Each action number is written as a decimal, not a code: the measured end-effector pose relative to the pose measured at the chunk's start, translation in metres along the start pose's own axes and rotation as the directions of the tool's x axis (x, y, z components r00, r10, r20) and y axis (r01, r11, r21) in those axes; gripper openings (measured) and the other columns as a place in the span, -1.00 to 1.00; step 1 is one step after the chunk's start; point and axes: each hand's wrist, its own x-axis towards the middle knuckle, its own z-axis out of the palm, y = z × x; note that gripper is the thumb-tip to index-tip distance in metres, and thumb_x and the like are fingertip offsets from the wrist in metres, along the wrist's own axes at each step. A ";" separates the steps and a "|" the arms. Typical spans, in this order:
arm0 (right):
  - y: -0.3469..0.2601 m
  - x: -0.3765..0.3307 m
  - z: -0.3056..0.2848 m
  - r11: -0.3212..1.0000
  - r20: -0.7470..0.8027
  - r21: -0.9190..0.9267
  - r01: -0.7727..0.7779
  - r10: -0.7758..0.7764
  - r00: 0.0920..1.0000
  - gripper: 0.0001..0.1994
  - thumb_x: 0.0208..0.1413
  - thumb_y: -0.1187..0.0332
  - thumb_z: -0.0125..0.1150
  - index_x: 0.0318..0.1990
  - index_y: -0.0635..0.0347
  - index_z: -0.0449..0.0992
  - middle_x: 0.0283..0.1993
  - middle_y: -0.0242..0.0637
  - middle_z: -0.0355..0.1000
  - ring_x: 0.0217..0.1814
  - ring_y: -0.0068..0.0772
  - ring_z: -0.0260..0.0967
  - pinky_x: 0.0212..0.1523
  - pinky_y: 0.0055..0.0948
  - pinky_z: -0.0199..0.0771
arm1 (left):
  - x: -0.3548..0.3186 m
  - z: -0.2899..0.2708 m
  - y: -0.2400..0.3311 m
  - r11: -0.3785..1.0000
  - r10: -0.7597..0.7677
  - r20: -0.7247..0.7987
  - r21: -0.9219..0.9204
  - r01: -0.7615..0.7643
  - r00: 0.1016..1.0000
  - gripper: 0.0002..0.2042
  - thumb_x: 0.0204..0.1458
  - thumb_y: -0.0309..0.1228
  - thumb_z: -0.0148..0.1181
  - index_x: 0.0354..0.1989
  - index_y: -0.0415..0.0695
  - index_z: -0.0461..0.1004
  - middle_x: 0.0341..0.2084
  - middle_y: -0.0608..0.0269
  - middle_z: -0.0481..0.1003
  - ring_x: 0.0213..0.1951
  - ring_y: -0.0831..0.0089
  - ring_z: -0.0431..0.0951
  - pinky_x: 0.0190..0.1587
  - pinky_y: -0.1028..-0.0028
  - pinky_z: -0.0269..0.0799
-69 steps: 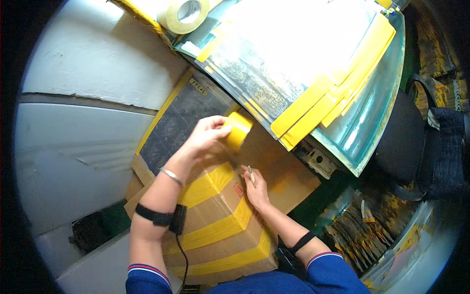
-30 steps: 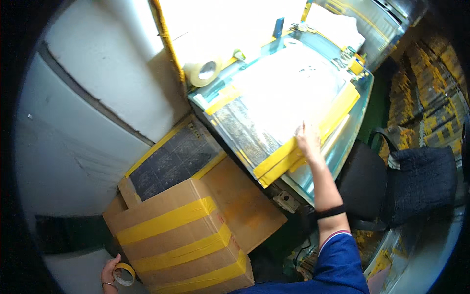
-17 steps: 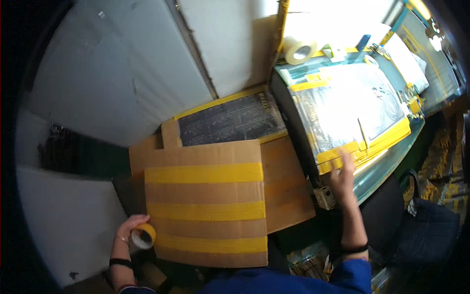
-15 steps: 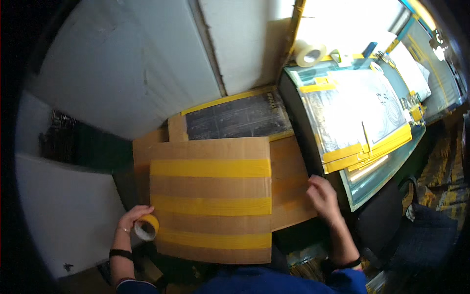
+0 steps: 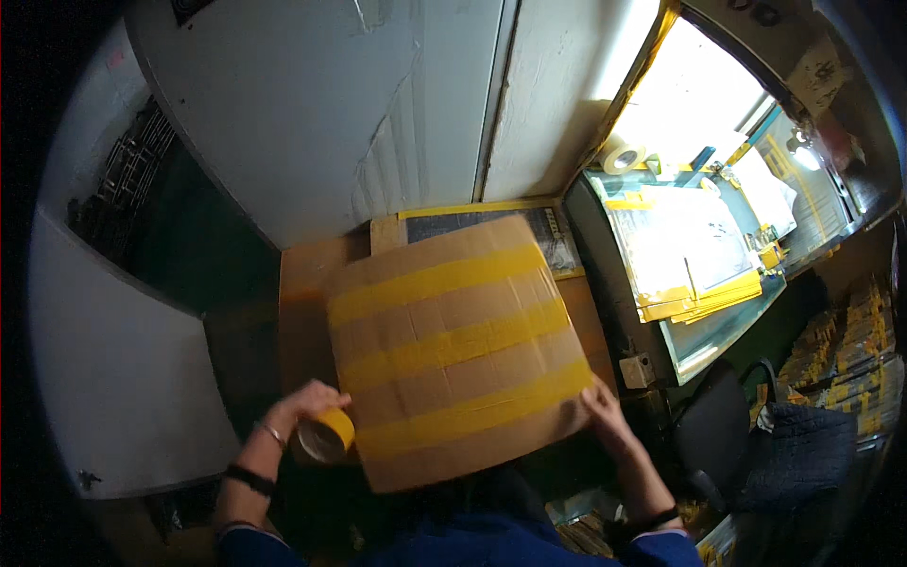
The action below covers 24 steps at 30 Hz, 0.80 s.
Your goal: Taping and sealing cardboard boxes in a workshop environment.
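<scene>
A flat brown cardboard piece (image 5: 444,295) lies tilted in front of me, with several bands of yellow tape (image 5: 463,345) running across it. My left hand (image 5: 307,402) is closed around a roll of yellow tape (image 5: 329,435) at the cardboard's lower left edge, its fingertips by that edge. At the lower right corner, my right hand (image 5: 605,411) grips the cardboard, fingers on top; the thumb is hard to make out. More brown cardboard (image 5: 307,293) lies underneath, mostly covered. A dark panel with yellow edging (image 5: 557,227) sits behind, partly hidden by the cardboard piece.
To the right stands a glass-topped desk (image 5: 699,345) with papers (image 5: 675,236) and a large tape roll (image 5: 624,156). A dark chair (image 5: 713,430) is at the lower right, near stacked bundles (image 5: 864,326). Pale panels (image 5: 406,104) rise behind; a white panel (image 5: 123,378) stands left.
The cardboard has turned counterclockwise, its right side swinging up. My right hand has come down from beside it onto its lower right corner. The left hand keeps the tape roll. The view has shifted.
</scene>
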 end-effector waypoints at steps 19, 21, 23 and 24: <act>0.020 0.015 0.021 0.962 -0.109 0.256 -0.091 0.123 0.986 -0.37 0.20 -0.02 -0.02 0.31 0.15 0.09 0.33 -0.19 0.10 0.34 -0.25 0.06 0.26 -0.21 0.06 | -0.005 0.033 0.024 0.851 -0.107 -0.141 -0.525 0.018 0.984 -0.58 0.08 -0.20 0.21 -0.02 -0.30 0.44 -0.20 0.14 0.52 -0.18 0.43 0.51 -0.12 0.44 0.44; -0.001 0.026 0.019 0.982 -0.171 0.191 -0.009 0.043 0.984 -0.40 0.22 0.01 -0.03 0.30 0.18 0.12 0.30 -0.17 0.15 0.31 -0.27 0.10 0.24 -0.23 0.07 | -0.004 0.028 0.023 0.834 -0.156 -0.079 -0.544 0.089 0.985 -0.61 0.09 -0.18 0.20 -0.09 -0.28 0.48 -0.30 0.20 0.54 -0.25 0.45 0.52 -0.18 0.44 0.44; -0.020 0.044 0.006 0.994 -0.075 0.007 0.111 -0.111 0.991 -0.34 0.21 -0.02 -0.01 0.30 0.28 0.11 0.30 -0.09 0.17 0.36 -0.23 0.05 0.27 -0.34 0.04 | -0.007 0.033 0.023 0.910 -0.124 -0.035 -0.403 0.099 0.992 -0.61 0.08 -0.11 0.19 -0.20 -0.26 0.53 -0.41 0.26 0.51 -0.35 0.51 0.48 -0.28 0.46 0.40; -0.024 0.055 0.004 0.991 -0.136 0.030 0.131 -0.126 0.983 -0.34 0.20 -0.02 0.00 0.29 0.28 0.12 0.27 -0.07 0.20 0.34 -0.22 0.09 0.27 -0.35 0.05 | -0.009 0.045 0.024 0.919 -0.122 -0.011 -0.380 0.109 0.992 -0.60 0.08 -0.09 0.19 -0.22 -0.26 0.53 -0.42 0.26 0.51 -0.36 0.52 0.47 -0.29 0.47 0.39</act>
